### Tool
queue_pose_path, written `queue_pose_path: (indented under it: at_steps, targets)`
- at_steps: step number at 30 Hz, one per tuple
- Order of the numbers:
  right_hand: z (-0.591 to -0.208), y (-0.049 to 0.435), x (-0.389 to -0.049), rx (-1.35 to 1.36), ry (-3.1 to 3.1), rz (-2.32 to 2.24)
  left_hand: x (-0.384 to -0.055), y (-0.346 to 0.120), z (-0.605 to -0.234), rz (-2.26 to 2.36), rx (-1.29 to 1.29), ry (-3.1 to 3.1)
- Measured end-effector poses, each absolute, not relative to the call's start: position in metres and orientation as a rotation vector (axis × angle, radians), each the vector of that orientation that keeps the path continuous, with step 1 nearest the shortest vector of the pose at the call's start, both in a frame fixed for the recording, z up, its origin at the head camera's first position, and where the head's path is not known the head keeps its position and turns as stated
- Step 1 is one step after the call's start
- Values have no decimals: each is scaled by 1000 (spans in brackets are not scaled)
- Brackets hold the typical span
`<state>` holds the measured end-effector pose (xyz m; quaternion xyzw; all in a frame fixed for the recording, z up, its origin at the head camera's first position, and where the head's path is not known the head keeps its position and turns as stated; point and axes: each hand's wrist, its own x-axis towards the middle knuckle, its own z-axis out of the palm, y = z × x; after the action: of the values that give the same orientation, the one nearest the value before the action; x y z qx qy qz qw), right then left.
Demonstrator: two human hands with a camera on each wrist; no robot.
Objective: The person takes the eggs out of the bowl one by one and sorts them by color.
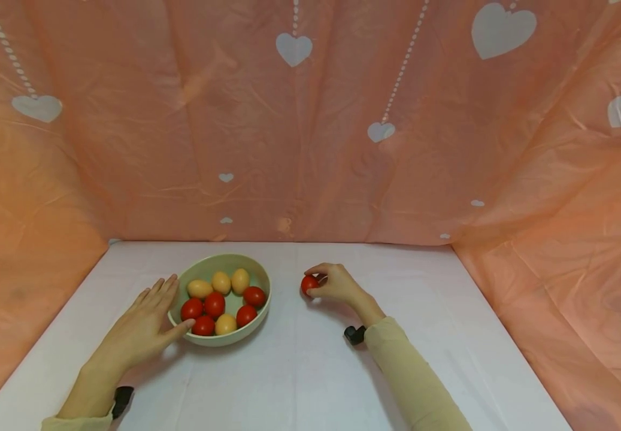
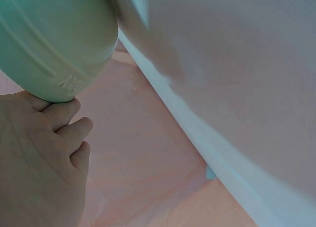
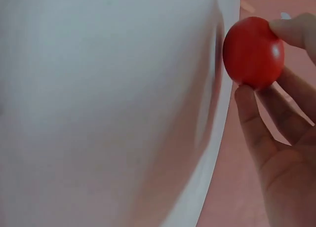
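Currently, the right hand [image 1: 337, 284] pinches a red egg [image 1: 309, 285] between thumb and fingers, out at the bowl's 3 o'clock and well apart from its rim; whether the egg touches the table [image 1: 294, 383], I cannot tell. From the right wrist, fingers meet that egg at its 2 and 6 o'clock.

The left hand [image 1: 145, 320] is spread wide, fingers straight, against the green bowl [image 1: 224, 341]: fingertips at the rim's 10 o'clock, thumb at its 8 o'clock. From the left wrist, fingers touch the bowl's outer wall, beside raised lettering [image 2: 73, 83].

Nine more eggs lie inside the bowl. Yellow ones sit at 10 o'clock [image 1: 199, 289], 12 o'clock, 1 o'clock and 6 o'clock. Red ones sit at 3 o'clock [image 1: 254, 296], 4 o'clock, 7 o'clock and 9 o'clock, with one near the middle.

Both sleeves [image 1: 412, 374] are beige, and each wrist carries a black device [image 1: 354, 335]. At 12 o'clock, beyond the white-covered table, hangs an orange-pink curtain [image 1: 315, 197] with pale hearts [image 1: 294, 49].
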<state>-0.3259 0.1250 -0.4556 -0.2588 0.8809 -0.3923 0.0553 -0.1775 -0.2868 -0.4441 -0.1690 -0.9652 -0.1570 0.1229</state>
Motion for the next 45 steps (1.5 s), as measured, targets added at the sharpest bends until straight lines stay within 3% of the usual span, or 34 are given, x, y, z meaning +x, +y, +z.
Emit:
queue_pose_path:
  at_steps: [45]
  targets:
    - [-455,124,-324,-987,2678,-1113,-176,-285,-440,-460,-469,-2844]
